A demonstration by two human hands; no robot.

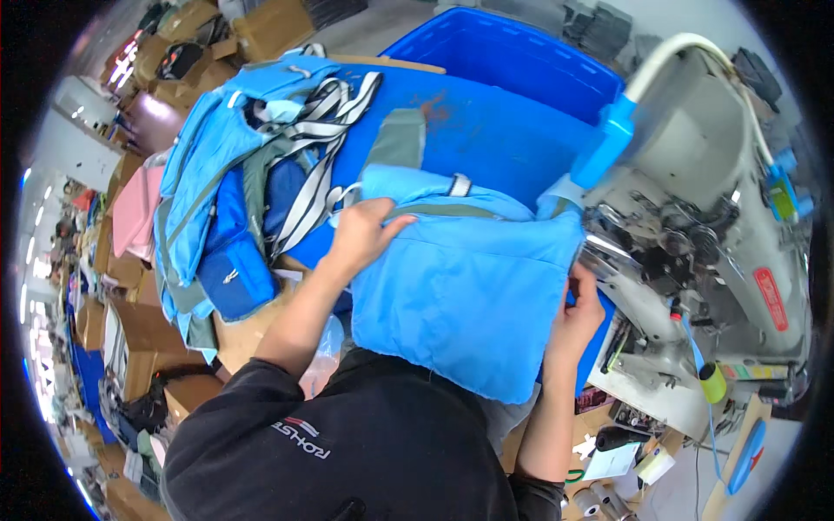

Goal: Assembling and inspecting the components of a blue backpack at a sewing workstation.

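Note:
A light-blue fabric bag piece [452,304] with a grey-green strip and a short white webbing tab [460,185] along its upper part is spread in front of me. My left hand [365,236] is closed on its upper left edge, the thumb lying over the cloth. At the right edge, my right hand [580,314] grips the fabric with bent fingers, partly hidden by it. The upper right corner of the cloth lies next to the metal working parts of a sewing machine [695,234]. A grey-green flap [400,139] extends beyond the piece onto the blue table surface [486,130].
To the left, several blue bag pieces [200,200] are heaped with black-and-white straps [304,208]. A blue plastic bin [512,56] stands beyond the table. Cardboard boxes [143,339] crowd the far left. Thread spools [591,502] and small tools sit at the lower right.

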